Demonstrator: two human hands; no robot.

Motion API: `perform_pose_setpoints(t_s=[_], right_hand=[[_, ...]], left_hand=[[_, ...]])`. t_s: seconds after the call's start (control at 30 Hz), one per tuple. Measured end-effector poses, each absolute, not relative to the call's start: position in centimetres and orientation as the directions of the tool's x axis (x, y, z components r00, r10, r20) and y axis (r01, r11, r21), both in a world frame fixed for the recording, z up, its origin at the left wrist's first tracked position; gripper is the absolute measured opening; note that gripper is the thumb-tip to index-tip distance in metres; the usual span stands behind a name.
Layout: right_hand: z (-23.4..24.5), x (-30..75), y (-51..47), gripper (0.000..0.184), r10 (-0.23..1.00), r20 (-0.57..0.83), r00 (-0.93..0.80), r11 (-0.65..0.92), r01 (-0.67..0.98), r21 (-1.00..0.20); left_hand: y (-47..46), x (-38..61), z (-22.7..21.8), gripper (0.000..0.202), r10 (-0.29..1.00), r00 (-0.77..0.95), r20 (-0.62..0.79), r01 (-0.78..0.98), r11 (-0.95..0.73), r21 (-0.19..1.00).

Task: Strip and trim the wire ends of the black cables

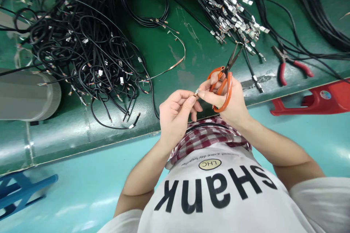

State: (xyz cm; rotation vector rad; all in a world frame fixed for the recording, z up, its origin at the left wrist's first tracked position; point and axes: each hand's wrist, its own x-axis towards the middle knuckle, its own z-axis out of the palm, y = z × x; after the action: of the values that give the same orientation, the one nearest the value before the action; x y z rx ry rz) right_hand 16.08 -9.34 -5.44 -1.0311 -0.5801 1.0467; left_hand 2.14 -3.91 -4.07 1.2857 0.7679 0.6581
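Note:
My left hand [175, 114] is curled, pinching a small metal terminal [196, 92] between thumb and forefinger at the table's front edge. My right hand [228, 100] meets it fingertip to fingertip, also pinching the terminal, while orange-handled scissors [224, 80] hang on its fingers with the blades pointing away. Whether a cable trails from the terminal is hidden behind my hands.
A tangle of black cables [82, 47] lies at the left of the green table [169, 54]. A bundle of cables with metal terminals [232, 14] fans out at the back right. Red-handled pliers [290, 63] lie to the right. A red stool [314, 102] and a blue stool [19, 193] stand on the floor.

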Motion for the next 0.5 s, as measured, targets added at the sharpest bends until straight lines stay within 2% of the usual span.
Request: perform_pose_setpoints(t_s=[0.2,0.37,0.43,0.5], right_hand=[[-5.4,16.3,-9.4,0.042,0.914,-0.039,0.405,0.114,-0.347,-0.931],[-5.2,16.3,-9.4,0.042,0.909,0.045,0.415,0.179,-0.290,-0.940],[-5.1,16.3,-9.4,0.042,0.906,0.038,0.421,0.172,-0.285,-0.943],[-4.9,16.2,-9.5,0.042,0.908,0.013,0.418,0.146,-0.288,-0.946]], left_hand=[[-2.3,1.5,-4.0,0.017,0.610,0.747,-0.266,-0.052,0.452,0.890],[-1.4,1.1,-4.0,0.017,0.469,0.824,-0.317,-0.010,0.572,0.820],[-1.6,1.2,-4.2,0.015,0.512,0.807,-0.294,-0.049,0.555,0.830],[-2.0,1.2,-4.4,0.012,0.611,0.754,-0.243,-0.113,0.485,0.867]])
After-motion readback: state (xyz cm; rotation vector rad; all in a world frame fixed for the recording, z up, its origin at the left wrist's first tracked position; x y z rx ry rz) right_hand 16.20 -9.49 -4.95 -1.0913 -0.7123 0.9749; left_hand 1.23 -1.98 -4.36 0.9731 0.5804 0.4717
